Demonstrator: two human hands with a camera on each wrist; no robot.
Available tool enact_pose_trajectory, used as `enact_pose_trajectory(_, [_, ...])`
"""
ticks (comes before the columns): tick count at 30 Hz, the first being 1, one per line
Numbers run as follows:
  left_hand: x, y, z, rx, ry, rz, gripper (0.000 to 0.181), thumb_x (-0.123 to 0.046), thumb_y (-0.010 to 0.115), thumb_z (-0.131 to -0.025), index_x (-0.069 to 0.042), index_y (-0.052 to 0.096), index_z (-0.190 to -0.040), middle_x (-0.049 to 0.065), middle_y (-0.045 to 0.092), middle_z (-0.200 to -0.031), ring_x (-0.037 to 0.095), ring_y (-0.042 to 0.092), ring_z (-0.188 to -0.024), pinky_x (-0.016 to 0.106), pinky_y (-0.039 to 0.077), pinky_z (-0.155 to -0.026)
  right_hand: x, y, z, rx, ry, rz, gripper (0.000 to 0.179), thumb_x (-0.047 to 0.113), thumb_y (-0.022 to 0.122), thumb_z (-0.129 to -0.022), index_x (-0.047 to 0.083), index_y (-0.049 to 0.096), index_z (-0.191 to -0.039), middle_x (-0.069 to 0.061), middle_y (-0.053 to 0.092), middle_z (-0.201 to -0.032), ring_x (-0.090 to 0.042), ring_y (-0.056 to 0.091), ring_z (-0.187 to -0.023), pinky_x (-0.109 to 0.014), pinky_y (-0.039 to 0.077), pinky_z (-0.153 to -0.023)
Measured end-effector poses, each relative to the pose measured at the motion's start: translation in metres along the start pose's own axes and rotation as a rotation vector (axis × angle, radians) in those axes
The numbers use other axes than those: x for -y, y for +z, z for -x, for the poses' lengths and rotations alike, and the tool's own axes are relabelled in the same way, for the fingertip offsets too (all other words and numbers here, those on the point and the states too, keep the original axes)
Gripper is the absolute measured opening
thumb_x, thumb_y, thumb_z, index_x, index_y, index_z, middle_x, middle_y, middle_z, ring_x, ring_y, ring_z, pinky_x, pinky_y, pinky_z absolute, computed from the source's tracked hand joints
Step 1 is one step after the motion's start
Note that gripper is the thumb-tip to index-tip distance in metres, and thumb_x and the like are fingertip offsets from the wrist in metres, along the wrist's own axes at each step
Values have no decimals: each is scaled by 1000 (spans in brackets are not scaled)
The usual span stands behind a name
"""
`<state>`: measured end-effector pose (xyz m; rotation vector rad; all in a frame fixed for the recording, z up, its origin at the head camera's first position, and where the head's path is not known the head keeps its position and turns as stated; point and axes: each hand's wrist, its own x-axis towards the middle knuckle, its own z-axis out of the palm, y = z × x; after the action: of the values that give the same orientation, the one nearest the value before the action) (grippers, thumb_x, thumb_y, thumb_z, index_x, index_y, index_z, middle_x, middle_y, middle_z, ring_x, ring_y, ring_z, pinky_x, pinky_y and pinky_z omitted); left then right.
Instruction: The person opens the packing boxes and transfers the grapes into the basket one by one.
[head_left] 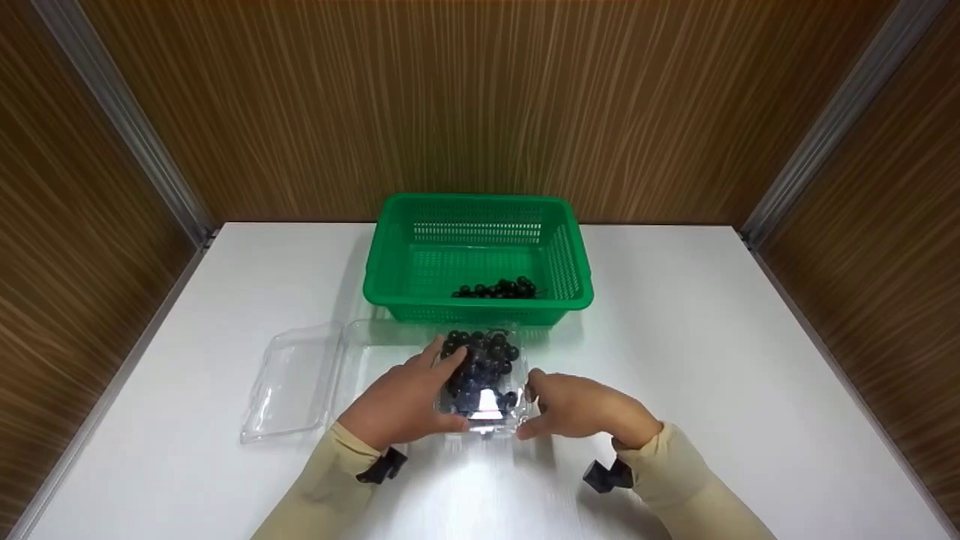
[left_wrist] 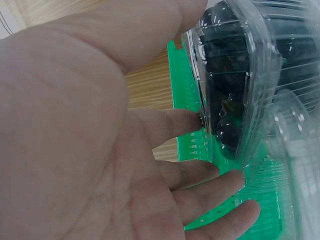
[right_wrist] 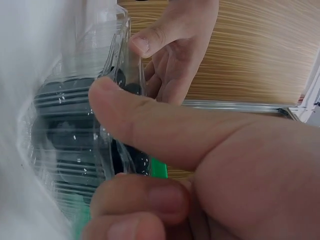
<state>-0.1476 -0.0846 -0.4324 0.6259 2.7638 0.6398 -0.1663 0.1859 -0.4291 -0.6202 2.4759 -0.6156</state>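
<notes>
A clear plastic clamshell container (head_left: 489, 420) of dark grapes (head_left: 480, 367) sits in front of the green basket, its clear lid over the fruit. My left hand (head_left: 405, 397) lies at its left, thumb at the front edge and forefinger on top; in the left wrist view the other fingers spread loosely beside it. At the right side my right hand (head_left: 585, 405) grips the rim, its thumb (right_wrist: 120, 110) on the edge and its other fingers curled, as the right wrist view shows. The grapes (left_wrist: 230, 132) show through the plastic.
Behind the container stands a green slotted basket (head_left: 478, 304) with more dark grapes (head_left: 499, 289) inside. An empty clear clamshell (head_left: 292, 382) lies unfolded on the white table (head_left: 712, 337), left of and partly behind my left hand. Wood-grain panels (head_left: 480, 97) enclose the table's back and sides.
</notes>
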Motion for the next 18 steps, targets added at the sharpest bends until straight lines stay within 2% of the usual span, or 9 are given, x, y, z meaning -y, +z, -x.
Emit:
enact_pose_trajectory(6, [1, 0, 0, -24, -6, -12, 103, -52, 82, -84, -16, 29, -164, 22, 17, -169, 48, 46, -140, 57, 46, -108, -1, 0, -3, -44, -74, -102, 43, 33, 84, -87, 8, 54, -104, 0, 53, -76, -15, 48, -69, -34, 42, -65])
enact_pose_trajectory(12, [2, 1, -2, -56, 7, -40, 102, -51, 83, -85, -13, 31, -164, 23, 21, -168, 47, 48, -139, 56, 48, -106, -4, -1, -9, -53, -94, -236, 42, 26, 86, -86, 8, 52, -102, 4, 49, -72, -12, 45, -65, -29, 38, -59])
enact_pose_trajectory(18, [2, 1, -2, -83, 45, -65, 98, -50, 83, -84, -11, 37, -161, 24, 28, -166, 46, 55, -133, 56, 50, -104, -6, 1, -11, -74, -96, -259, 43, 25, 88, -83, 7, 53, -100, 3, 48, -73, -14, 45, -68, -31, 38, -61])
